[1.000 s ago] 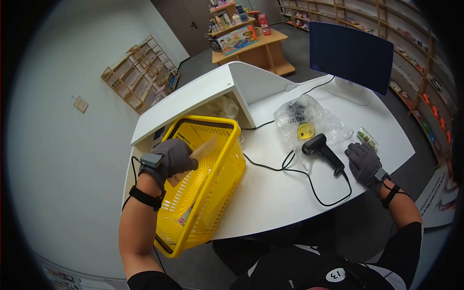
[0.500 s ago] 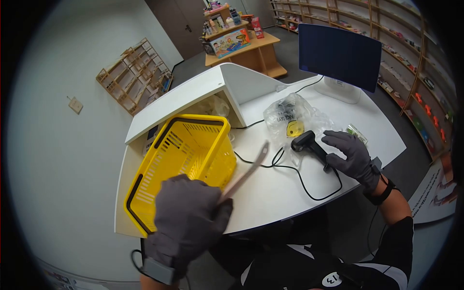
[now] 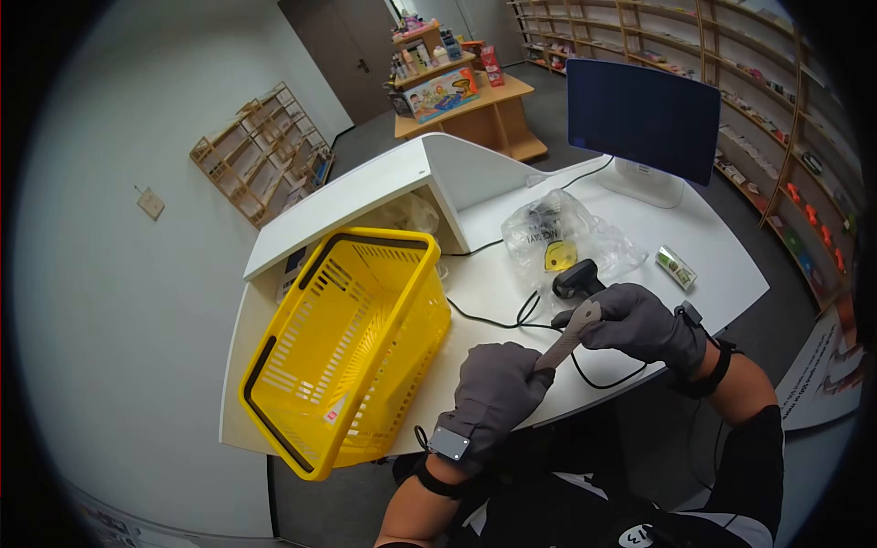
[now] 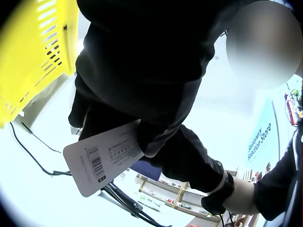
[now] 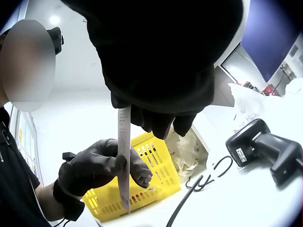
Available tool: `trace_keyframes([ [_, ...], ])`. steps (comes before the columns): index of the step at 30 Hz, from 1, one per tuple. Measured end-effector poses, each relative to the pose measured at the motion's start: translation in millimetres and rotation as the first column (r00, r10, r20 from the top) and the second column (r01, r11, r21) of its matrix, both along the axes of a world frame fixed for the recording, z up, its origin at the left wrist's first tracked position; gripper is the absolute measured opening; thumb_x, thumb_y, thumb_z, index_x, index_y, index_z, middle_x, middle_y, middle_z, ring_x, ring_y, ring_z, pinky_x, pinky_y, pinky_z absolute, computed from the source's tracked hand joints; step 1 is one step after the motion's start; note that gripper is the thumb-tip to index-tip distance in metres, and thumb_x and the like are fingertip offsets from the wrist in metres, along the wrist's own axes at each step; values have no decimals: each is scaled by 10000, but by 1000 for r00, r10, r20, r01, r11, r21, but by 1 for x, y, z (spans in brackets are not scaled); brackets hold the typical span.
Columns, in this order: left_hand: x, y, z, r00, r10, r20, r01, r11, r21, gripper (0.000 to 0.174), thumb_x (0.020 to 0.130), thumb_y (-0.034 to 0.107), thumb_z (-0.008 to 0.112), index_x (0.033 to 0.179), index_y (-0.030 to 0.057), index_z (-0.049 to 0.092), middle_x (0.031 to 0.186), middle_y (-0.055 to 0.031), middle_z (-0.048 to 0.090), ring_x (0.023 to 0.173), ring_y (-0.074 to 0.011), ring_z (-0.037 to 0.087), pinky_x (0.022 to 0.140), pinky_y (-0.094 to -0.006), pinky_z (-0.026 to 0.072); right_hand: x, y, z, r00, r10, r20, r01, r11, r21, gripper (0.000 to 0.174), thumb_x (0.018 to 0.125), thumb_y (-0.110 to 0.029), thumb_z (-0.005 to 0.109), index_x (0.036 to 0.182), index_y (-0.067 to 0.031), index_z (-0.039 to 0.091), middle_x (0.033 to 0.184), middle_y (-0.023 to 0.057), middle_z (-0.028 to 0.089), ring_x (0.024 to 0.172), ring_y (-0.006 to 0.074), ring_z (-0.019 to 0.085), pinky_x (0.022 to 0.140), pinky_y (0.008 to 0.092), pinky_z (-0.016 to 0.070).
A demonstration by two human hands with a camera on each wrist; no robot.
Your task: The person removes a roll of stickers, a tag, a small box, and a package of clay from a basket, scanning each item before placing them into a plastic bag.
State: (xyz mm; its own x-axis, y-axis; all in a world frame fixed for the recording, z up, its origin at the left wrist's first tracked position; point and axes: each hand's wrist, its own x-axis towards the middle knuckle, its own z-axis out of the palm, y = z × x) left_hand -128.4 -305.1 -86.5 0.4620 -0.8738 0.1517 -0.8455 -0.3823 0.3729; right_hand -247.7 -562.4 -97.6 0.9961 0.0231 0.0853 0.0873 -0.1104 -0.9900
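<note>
Head view: left hand (image 3: 493, 388) and right hand (image 3: 644, 324) are pinching the tag (image 3: 566, 342), ideally keeping its barcode (image 4: 96, 165) (easily hidden) uncovered.

And there, a colourful box (image 3: 443, 95) is sitting on the wooden display stand (image 3: 502, 102)! Long shelves (image 3: 702, 41) are holding small goods (image 3: 811, 215).

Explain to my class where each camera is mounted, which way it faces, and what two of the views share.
Head: on the person's head, facing forward and down over the yellow basket; left hand, right hand and forearms show.
Left wrist: on that wrist, facing along the dark glove to the card's barcode; the right arm shows beyond.
Right wrist: on that wrist, facing past its glove to the left hand.
Shared: head and right wrist views both show basket, card and scanner.
</note>
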Motion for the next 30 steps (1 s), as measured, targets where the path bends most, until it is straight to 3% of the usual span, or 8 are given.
trace_keyframes([
  [4, 2, -2, -11, 998, 15, -69, -17, 999, -40, 295, 974, 390, 804, 945, 99, 847, 813, -140, 787, 729, -352, 756, 709, -464, 579, 7, 2, -4, 998, -56, -24, 58, 994, 91, 302, 990, -69, 782, 1279, 15, 817, 1190, 107, 848, 1085, 146, 761, 1002, 326, 609],
  [8, -1, 3, 1, 879, 7, -477, -100, 981, -169, 420, 1019, 485, 740, 950, 79, 821, 826, -137, 794, 748, -335, 777, 712, -452, 580, 19, 1, -11, 994, -106, -26, 109, 982, 154, 266, 1040, -106, 802, 1279, 10, 814, 1131, 74, 844, 1028, 120, 754, 957, 297, 609],
  [11, 7, -2, 3, 722, 82, -687, -83, 996, 32, 537, 1012, 566, 730, 982, 38, 826, 824, -135, 796, 742, -287, 786, 716, -431, 578, 27, -2, -18, 987, -149, -60, 157, 975, 158, 271, 1046, -123, 800, 1281, 12, 812, 1102, 62, 838, 992, 120, 743, 928, 299, 604],
  [15, 14, -16, -8, 690, 114, -715, -96, 993, 66, 536, 992, 520, 799, 1055, -11, 838, 822, -100, 804, 738, -187, 760, 745, -372, 601, 35, 6, -12, 969, -220, -111, 229, 970, 85, 231, 1052, -154, 792, 1214, 6, 826, 1040, 42, 817, 947, 106, 717, 883, 304, 589],
  [20, 14, -24, -25, 654, 74, -753, -85, 996, 24, 618, 987, 606, 734, 1042, 0, 839, 805, -154, 799, 759, -276, 797, 758, -410, 604, 40, 8, -1, 973, -212, -91, 188, 957, -223, 259, 1028, -171, 793, 1220, 0, 826, 1065, 94, 834, 1053, 158, 761, 929, 331, 596],
  [23, 18, -23, -26, 653, 96, -751, -103, 994, 38, 601, 972, 566, 766, 1041, -27, 834, 821, -154, 811, 777, -257, 806, 758, -394, 609, 36, 7, 8, 949, -301, 97, 308, 808, -502, 308, 999, -251, 820, 1200, -17, 835, 1095, 140, 841, 1064, 248, 796, 958, 378, 606],
  [27, 29, -18, -38, 547, 198, -813, -395, 918, -42, 548, 964, 486, 802, 1016, -59, 819, 829, -124, 802, 760, -204, 774, 723, -363, 594, 23, -20, 13, 866, -448, 222, 473, 591, -654, 480, 959, -483, 825, 1028, -8, 840, 1004, 169, 823, 1006, 320, 798, 868, 455, 603],
  [30, 33, -19, -45, 557, 263, -788, -494, 867, -60, 540, 967, 463, 809, 1012, -75, 802, 816, -108, 780, 740, -177, 736, 703, -351, 579, 14, -42, -5, 815, -568, 117, 311, 257, -915, 636, 897, -567, 830, 1179, 3, 847, 1336, 228, 797, 1212, 370, 766, 1018, 460, 608],
])
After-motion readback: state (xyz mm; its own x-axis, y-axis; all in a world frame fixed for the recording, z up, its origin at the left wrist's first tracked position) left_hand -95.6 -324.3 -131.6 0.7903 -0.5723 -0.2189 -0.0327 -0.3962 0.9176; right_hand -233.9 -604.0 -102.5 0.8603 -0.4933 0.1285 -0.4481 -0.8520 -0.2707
